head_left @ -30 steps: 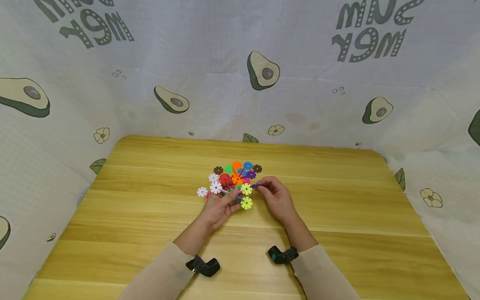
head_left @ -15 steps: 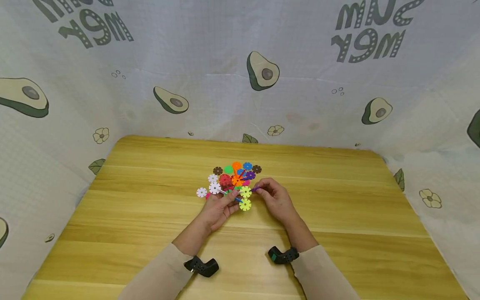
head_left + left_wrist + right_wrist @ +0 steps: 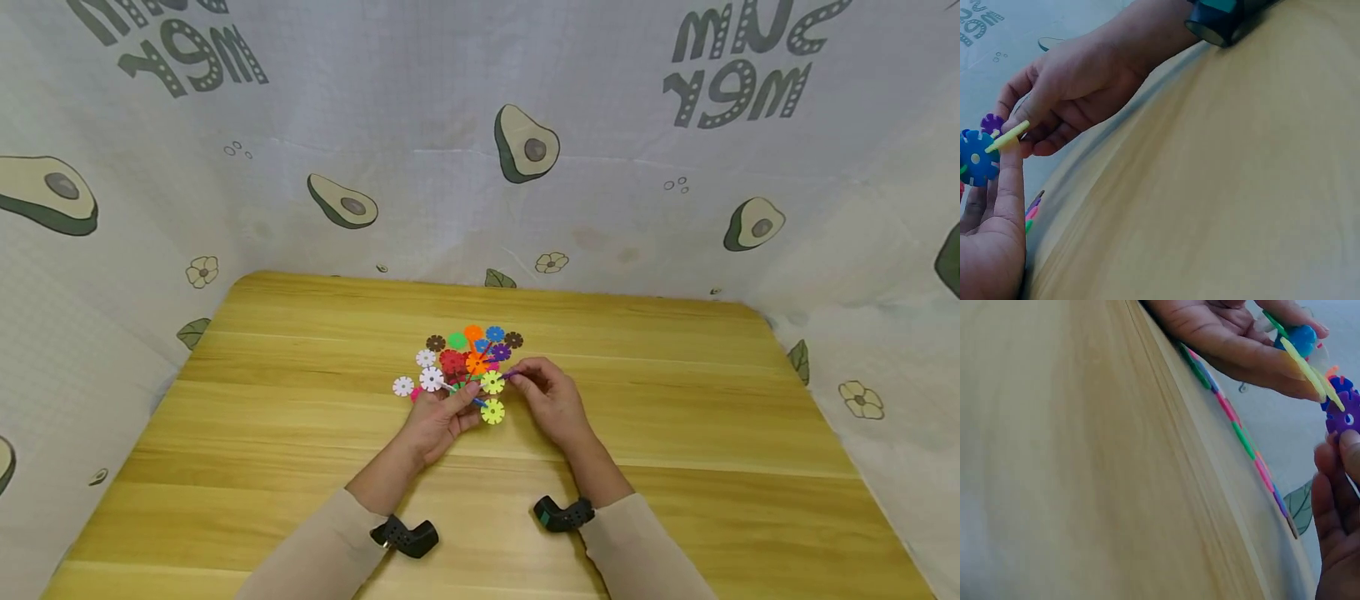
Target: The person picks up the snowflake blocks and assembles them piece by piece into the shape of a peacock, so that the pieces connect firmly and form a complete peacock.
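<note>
My left hand (image 3: 438, 427) grips a small assembly of notched plastic snowflake discs, its thumb lying over the top. Among its discs are a white disc (image 3: 431, 379), a lower yellow disc (image 3: 487, 417) and, in the left wrist view, a blue disc (image 3: 984, 165). My right hand (image 3: 553, 404) pinches a purple disc (image 3: 1337, 425) between thumb and index finger. It is edge-on in the head view and meets an upper yellow disc (image 3: 487, 387) on the assembly's right side. Whether their notches are locked together, I cannot tell. My left fingers hide part of the assembly.
Behind the hands several loose discs lie flat on the wooden table (image 3: 712, 400), among them a brown disc (image 3: 436, 342), a green disc (image 3: 457, 340) and a light-blue disc (image 3: 495, 333). A printed cloth (image 3: 420, 100) hangs along the table's far edge.
Both hands keep nearly the same place and hold. The purple disc and the yellow discs tilt and shift only slightly against each other.
</note>
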